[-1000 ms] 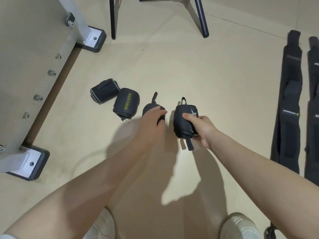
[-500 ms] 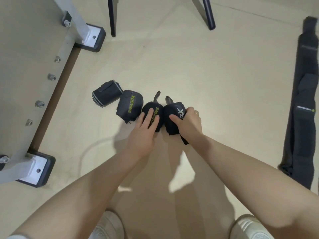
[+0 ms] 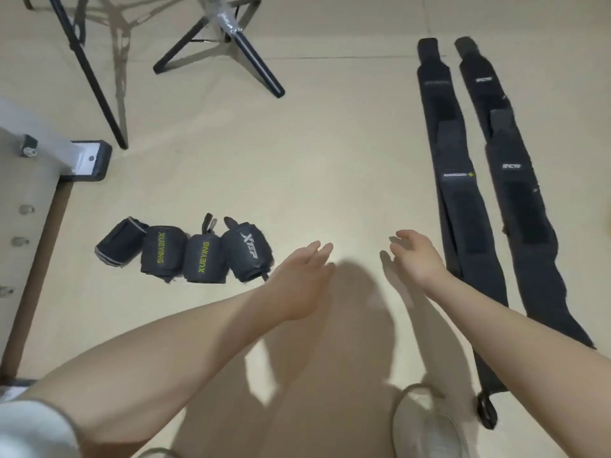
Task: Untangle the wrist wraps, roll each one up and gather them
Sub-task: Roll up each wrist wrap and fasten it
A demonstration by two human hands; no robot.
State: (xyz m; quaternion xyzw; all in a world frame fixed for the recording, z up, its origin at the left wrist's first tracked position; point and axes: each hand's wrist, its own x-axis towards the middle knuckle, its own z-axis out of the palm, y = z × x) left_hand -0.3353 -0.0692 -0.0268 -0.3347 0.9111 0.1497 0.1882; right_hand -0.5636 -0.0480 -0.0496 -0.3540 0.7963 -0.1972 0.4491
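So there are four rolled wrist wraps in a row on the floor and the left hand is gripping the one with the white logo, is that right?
Not quite. The head view shows four rolled wrist wraps in a row, but the left hand grips nothing: it hovers open beside the white-logo roll. The right hand holds nothing either.

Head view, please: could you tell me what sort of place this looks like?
Probably a home or small gym floor: rolled wrist wraps, long flat straps and a bolted metal equipment frame.
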